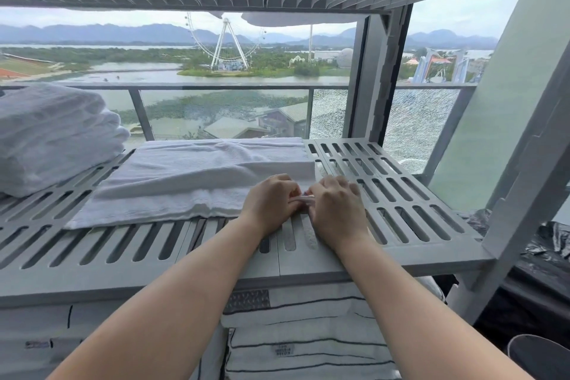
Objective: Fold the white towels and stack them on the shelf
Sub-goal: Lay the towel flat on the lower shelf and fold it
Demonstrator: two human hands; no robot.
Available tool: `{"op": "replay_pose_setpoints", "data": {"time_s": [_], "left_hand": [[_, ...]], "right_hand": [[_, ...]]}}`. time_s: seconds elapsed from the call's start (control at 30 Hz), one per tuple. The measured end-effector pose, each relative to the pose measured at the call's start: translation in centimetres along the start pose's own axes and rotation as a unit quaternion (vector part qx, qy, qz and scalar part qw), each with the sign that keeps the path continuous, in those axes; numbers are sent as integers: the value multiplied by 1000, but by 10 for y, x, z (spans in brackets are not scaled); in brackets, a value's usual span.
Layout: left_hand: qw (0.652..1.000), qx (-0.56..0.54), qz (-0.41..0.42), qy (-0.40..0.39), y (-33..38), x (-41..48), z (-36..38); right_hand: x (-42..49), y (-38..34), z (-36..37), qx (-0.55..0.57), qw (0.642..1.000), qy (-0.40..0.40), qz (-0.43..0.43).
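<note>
Fingers of the left hand (271, 197) and the right hand (334, 203) are pinching the lower right corner of a white towel (185, 176) mid-frame. That towel is lying flat on the slatted shelf (92, 274), and folded towels (52, 136) are sitting stacked at the left edge.

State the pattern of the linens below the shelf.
White linens with thin dark stripes; head view.

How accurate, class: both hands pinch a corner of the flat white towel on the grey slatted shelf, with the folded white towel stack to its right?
One error: the head view shows the folded white towel stack left of the flat white towel, not right. The left hand and right hand do pinch its corner.
</note>
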State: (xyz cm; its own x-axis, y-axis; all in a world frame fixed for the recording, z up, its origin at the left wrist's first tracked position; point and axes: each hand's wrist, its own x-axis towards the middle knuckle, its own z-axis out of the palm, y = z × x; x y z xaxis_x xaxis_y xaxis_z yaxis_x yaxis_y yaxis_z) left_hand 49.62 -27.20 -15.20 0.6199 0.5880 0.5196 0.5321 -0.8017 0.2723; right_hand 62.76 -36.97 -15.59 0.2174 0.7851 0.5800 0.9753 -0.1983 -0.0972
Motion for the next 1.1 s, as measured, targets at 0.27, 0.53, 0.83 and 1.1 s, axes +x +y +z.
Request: {"op": "replay_pose_setpoints", "data": {"time_s": [0.27,0.53,0.83,1.1], "left_hand": [[998,47,-34,-12,-20,-22,-25],[999,-9,-40,-25,-29,-43,-49],[989,81,-123,14,-157,-110,-160],[979,69,-171,-82,-241,-154,-212]], "right_hand": [[-1,3,-2,-4,999,-17,38],[4,-43,-2,33,990,-66,-120],[19,-143,11,132,977,-26,-166],[52,-271,41,190,952,-98,-219]]}}
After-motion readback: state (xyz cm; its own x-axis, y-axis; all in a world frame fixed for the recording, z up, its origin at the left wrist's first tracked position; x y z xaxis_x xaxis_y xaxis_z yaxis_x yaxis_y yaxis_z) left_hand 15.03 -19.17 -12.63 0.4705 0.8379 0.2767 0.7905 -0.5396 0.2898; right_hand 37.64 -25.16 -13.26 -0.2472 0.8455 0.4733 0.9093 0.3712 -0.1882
